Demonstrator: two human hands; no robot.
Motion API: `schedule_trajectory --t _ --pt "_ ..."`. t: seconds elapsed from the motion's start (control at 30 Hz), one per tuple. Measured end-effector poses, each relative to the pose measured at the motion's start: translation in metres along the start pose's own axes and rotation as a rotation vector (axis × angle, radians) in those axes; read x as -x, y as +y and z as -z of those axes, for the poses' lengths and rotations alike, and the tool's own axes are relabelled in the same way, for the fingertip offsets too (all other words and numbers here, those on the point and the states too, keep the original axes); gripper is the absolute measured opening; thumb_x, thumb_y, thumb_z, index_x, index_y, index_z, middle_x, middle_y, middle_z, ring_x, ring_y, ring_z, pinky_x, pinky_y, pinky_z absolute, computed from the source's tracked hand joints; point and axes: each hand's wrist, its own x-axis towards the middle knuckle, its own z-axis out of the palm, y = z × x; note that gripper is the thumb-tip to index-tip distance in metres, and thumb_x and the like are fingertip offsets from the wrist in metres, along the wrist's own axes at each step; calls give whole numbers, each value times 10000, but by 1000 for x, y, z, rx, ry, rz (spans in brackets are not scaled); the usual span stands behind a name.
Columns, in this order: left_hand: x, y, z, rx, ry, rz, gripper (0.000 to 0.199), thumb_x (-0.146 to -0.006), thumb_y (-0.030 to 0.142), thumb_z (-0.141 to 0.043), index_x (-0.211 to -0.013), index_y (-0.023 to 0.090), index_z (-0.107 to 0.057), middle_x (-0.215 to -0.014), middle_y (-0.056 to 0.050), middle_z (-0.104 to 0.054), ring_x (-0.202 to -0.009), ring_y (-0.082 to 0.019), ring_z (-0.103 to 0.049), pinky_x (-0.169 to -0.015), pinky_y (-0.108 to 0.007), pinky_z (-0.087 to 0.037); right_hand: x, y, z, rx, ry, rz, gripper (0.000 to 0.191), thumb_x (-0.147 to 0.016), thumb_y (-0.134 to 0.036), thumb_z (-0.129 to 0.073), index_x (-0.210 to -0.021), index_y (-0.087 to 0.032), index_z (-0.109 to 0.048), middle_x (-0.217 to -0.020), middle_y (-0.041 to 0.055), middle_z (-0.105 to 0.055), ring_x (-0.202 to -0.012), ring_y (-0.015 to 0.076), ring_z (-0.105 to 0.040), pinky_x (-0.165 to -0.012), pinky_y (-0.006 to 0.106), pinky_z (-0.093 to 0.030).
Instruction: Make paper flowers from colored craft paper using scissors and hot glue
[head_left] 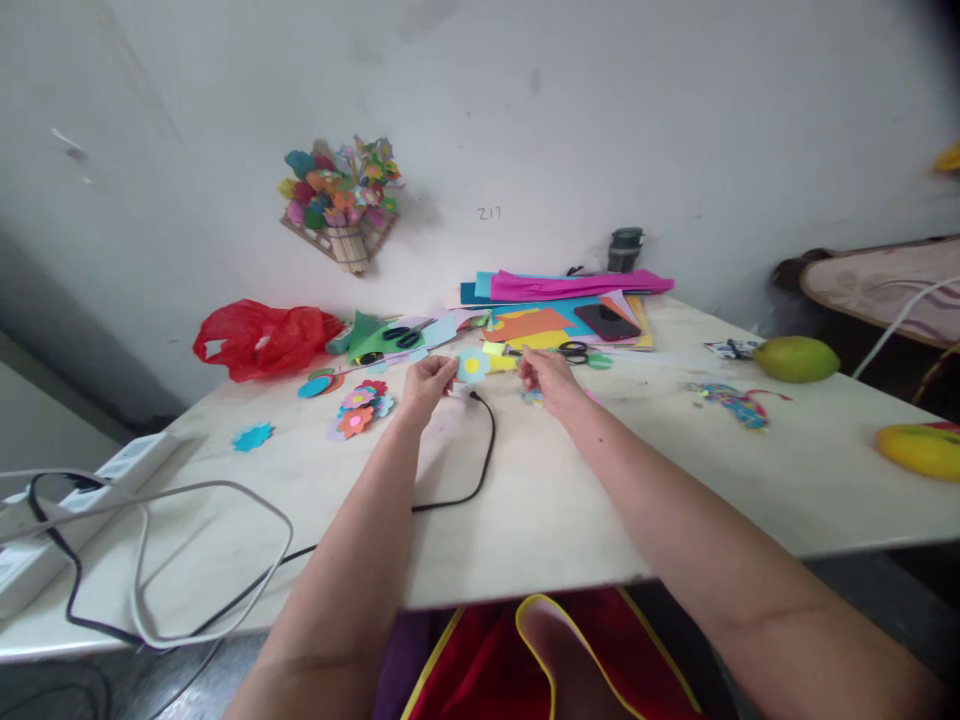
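Note:
My left hand (430, 385) is closed in a pinch at the left edge of a light blue paper flower (472, 365) with a yellow centre. My right hand (546, 377) has its fingers pressed together near a yellow paper piece (501, 364); what it holds, if anything, is too small to make out. Just below the blue flower is the white end of a black cable (491, 440). Black scissors (574, 351) lie behind my right hand. Left of my left hand sits a pile of paper flowers (355, 422), with a separate blue flower (253, 437) farther left.
A red plastic bag (262, 340), more scissors (409, 335), coloured paper sheets (525, 322) and a phone (607, 321) lie at the back. A power strip (131, 460) with loose cables is at left. A green mango (795, 359) and a yellow one (919, 451) are at right.

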Motion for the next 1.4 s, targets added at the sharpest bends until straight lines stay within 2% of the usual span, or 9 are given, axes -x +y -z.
schedule_trajectory --t 0.1,0.23,0.37,0.5,0.63,0.93,1.13,1.23,1.4 --pt "0 0 1 2 13 5 333 -657 454 -650 -596 143 -548 -440 30 -488 -396 -57 -395 -419 -191 -312 1 -2 0 10 -19 2 270 -729 -363 -604 -585 -149 -522 -576 1 -599 -381 40 -421 -346 166 -319" --pt "2 0 -3 7 -25 1 336 -675 459 -636 -605 141 -553 -463 26 -495 -419 -59 -414 -439 -189 -334 10 -2 -9 39 -330 -55 273 -620 -205 -672 -882 -177 -599 -900 22 -662 -543 79 -570 -431 189 -433" --pt "3 2 -9 20 -40 -25 326 -659 454 -648 -626 140 -565 -504 29 -498 -447 -62 -424 -449 -188 -346 17 4 -21 27 -505 -115 266 -609 -210 -687 -855 -156 -601 -751 10 -652 -545 100 -577 -469 215 -468" --pt "-4 3 3 -7 74 -48 329 -642 455 -647 -592 144 -550 -496 35 -470 -449 -63 -406 -454 -190 -355 16 6 -21 51 -408 -136 248 -655 -344 -686 -697 -114 -604 -487 -19 -548 -388 59 -450 -376 183 -376" --pt "-12 4 40 -179 340 -42 326 -636 469 -630 -657 144 -611 -536 20 -509 -497 -87 -452 -486 -201 -379 13 2 -15 -20 -271 -92 302 -625 -394 -711 -645 -121 -582 -420 -51 -484 -334 37 -373 -328 170 -299" --pt "-6 -1 108 -840 763 373 279 -661 384 -592 -838 197 -699 -820 -105 -660 -899 -303 -572 -727 -392 -435 3 -2 -2 -30 -119 -27 295 -651 -405 -687 -647 -129 -583 -463 -26 -532 -346 48 -405 -340 180 -322" --pt "4 -2 111 -865 864 570 355 -673 387 -597 -968 197 -655 -1100 -164 -591 -1153 -368 -405 -837 -464 -404 1 -8 5 -32 -50 8 261 -650 -367 -684 -628 -130 -576 -459 -31 -526 -345 43 -399 -336 172 -301" --pt "3 4 103 -885 960 448 364 -751 369 -519 -1063 203 -606 -1117 -138 -581 -1137 -340 -419 -874 -450 -390 -1 -12 9 -20 0 28 225 -653 -328 -680 -624 -131 -576 -457 -34 -520 -346 40 -395 -338 168 -306" --pt "-6 13 77 -869 866 200 306 -814 337 -410 -893 175 -657 -986 -125 -629 -1039 -290 -497 -860 -386 -390 -7 -20 18 67 74 112 233 -618 -310 -716 -591 -148 -551 -464 -34 -529 -346 40 -393 -340 174 -320"
